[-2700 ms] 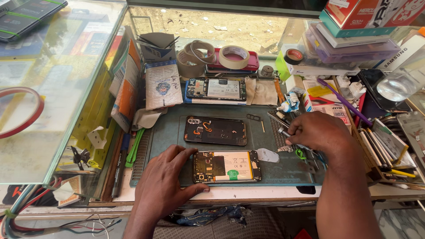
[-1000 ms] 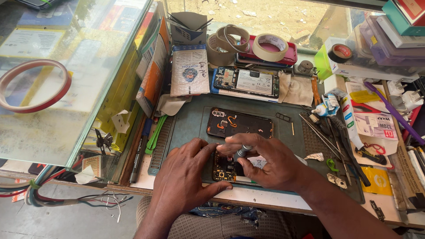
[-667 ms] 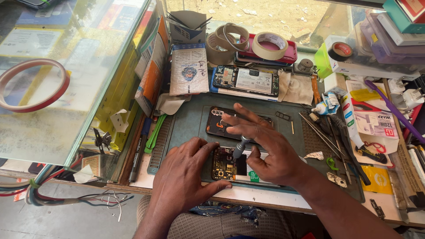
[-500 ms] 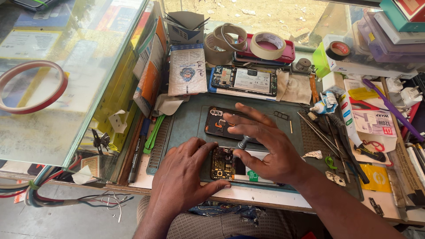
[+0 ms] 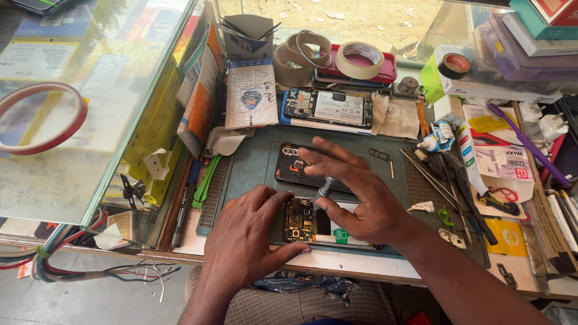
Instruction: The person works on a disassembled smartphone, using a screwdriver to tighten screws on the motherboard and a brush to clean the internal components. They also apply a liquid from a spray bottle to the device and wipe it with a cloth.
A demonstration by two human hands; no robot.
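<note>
Cluttered repair desk (image 5: 361, 265) is carrying a green work mat (image 5: 253, 162). Near its front edge, an opened phone (image 5: 301, 219) is lying flat. The left hand (image 5: 247, 241) is pressing it down, fingers spread. The right hand (image 5: 361, 198) is pinching a small screwdriver (image 5: 323, 189) upright on the phone.
</note>
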